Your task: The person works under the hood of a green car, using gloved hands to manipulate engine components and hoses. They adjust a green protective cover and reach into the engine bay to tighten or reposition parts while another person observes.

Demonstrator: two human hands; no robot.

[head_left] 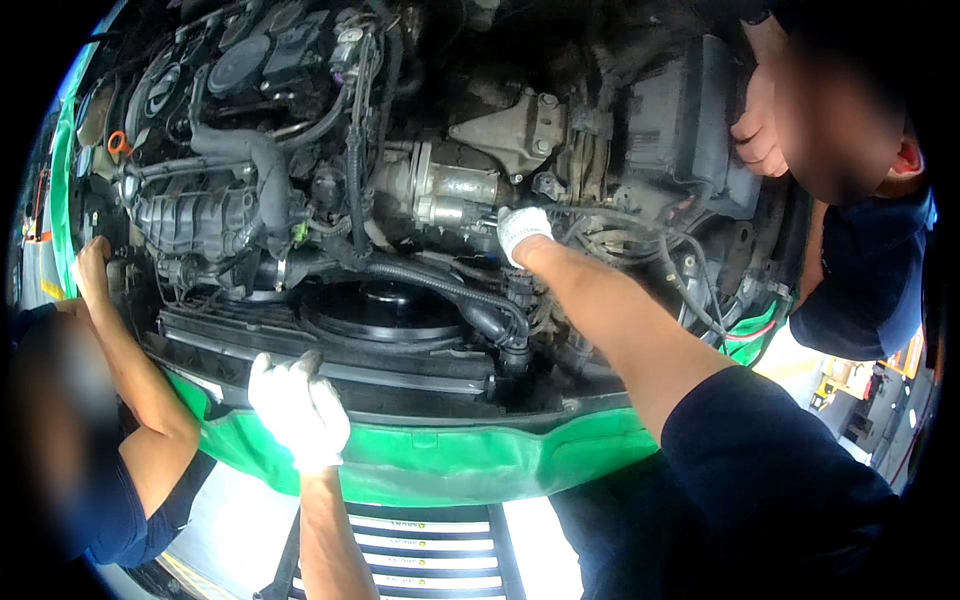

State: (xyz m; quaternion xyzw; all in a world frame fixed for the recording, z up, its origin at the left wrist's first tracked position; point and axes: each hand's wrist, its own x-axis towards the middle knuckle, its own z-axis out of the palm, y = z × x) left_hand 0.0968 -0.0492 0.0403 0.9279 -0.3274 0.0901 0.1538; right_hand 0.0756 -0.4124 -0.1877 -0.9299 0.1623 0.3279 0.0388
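The silver cylindrical part (462,188) lies just left of the right hand (524,233).

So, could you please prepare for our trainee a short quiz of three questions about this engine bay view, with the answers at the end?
1. Which of the person's gloved hands is nearer to the silver cylindrical housing: the left hand or the right hand?
2. True or false: the protective cover in front of the person is green.
3. Where in the picture is the orange ring handle?
A) Upper right
B) Toward the left edge
C) Bottom centre

Key:
1. The right hand
2. True
3. B
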